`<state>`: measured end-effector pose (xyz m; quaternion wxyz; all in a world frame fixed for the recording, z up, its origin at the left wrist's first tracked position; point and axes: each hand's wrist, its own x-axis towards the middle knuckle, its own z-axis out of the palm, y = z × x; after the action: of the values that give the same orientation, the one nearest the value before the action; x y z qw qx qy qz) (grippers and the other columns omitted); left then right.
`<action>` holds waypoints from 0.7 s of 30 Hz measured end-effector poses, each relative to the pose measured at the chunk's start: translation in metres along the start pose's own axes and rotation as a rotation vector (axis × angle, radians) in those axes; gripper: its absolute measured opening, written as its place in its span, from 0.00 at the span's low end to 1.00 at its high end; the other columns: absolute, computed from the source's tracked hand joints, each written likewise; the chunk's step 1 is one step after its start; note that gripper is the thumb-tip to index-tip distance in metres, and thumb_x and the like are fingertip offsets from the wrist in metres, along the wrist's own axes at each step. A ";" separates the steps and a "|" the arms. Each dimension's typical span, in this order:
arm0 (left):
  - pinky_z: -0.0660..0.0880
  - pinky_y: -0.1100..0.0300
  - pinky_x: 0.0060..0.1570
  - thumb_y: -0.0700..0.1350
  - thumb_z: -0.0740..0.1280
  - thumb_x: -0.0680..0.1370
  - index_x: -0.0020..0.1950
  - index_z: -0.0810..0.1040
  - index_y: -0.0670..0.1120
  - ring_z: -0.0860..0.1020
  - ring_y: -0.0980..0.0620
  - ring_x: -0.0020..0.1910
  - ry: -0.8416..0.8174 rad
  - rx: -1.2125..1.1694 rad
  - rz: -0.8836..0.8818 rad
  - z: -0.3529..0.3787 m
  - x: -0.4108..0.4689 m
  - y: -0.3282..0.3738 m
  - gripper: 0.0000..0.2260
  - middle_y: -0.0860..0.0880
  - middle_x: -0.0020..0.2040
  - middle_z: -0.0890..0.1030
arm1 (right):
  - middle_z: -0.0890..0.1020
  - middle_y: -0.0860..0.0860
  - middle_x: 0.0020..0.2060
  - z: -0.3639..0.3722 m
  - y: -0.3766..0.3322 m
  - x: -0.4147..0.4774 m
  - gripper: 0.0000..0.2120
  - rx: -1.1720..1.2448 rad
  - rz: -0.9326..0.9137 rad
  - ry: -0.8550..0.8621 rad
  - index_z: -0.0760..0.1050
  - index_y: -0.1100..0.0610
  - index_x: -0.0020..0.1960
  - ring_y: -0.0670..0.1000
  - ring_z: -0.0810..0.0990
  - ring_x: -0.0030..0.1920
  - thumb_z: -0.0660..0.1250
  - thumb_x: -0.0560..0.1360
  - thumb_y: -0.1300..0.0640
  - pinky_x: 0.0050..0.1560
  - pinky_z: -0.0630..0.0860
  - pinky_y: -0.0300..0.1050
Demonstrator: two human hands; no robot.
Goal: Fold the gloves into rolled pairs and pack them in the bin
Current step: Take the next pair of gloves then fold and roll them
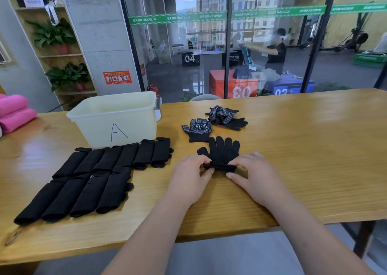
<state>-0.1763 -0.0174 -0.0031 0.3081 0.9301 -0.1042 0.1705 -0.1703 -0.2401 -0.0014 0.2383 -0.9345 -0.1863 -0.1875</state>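
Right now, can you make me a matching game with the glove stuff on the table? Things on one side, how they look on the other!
Things:
1. bin
2. rolled pairs
3. glove being rolled
4. labelled glove

States:
a. lying flat, dotted palm up
b. lined up in two rows
c. marked with a blue A
d. cuff pinched and curled over

Pairs: 1-c, 2-b, 3-d, 4-a
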 end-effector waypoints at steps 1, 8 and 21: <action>0.74 0.59 0.58 0.53 0.71 0.81 0.59 0.82 0.59 0.74 0.60 0.54 0.009 -0.023 -0.012 0.000 0.000 0.000 0.07 0.60 0.52 0.80 | 0.80 0.35 0.48 0.000 0.001 0.001 0.08 0.026 0.039 0.005 0.82 0.39 0.56 0.43 0.73 0.52 0.74 0.77 0.43 0.52 0.74 0.44; 0.75 0.63 0.52 0.54 0.73 0.80 0.55 0.83 0.59 0.78 0.63 0.51 -0.012 -0.143 -0.107 -0.002 0.000 0.000 0.05 0.60 0.49 0.83 | 0.84 0.33 0.43 -0.005 0.005 0.002 0.05 0.348 0.231 -0.001 0.81 0.38 0.50 0.33 0.80 0.49 0.76 0.77 0.46 0.49 0.74 0.38; 0.77 0.59 0.48 0.51 0.72 0.80 0.54 0.80 0.60 0.76 0.60 0.46 -0.002 0.041 0.010 0.001 -0.001 0.007 0.05 0.60 0.45 0.76 | 0.75 0.40 0.40 0.007 0.001 0.000 0.05 -0.042 0.074 0.136 0.82 0.41 0.50 0.42 0.75 0.42 0.76 0.76 0.49 0.39 0.77 0.46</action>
<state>-0.1789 -0.0237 0.0001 0.2878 0.9359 -0.1057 0.1735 -0.1685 -0.2373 -0.0078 0.2375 -0.9307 -0.1308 -0.2454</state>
